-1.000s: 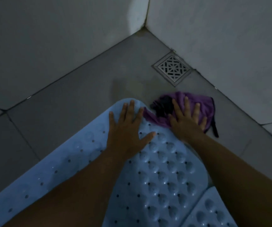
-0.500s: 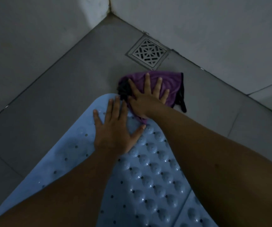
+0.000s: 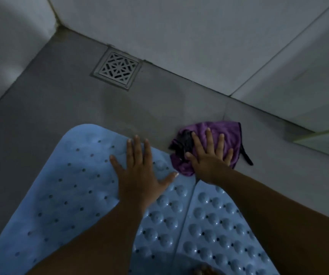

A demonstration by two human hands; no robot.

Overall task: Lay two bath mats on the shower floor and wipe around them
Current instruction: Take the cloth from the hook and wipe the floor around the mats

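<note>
Two light blue studded bath mats lie side by side on the grey shower floor: a left mat [image 3: 76, 175] and a right mat [image 3: 215, 231], meeting along a seam. My left hand [image 3: 139, 171] presses flat on the left mat near its far edge, fingers spread. My right hand [image 3: 209, 155] presses flat on a purple cloth [image 3: 227, 133] with a dark trim, on the floor just beyond the mats' far edge.
A square metal drain grate [image 3: 118, 70] sits in the floor by the back wall. Pale tiled walls [image 3: 199, 36] meet at a corner at the upper left. A glass edge [image 3: 322, 139] shows at the right.
My right hand has slid the purple cloth to the right along the floor, away from the drain. My left hand stays pressed on the left mat. The view has swung right.
</note>
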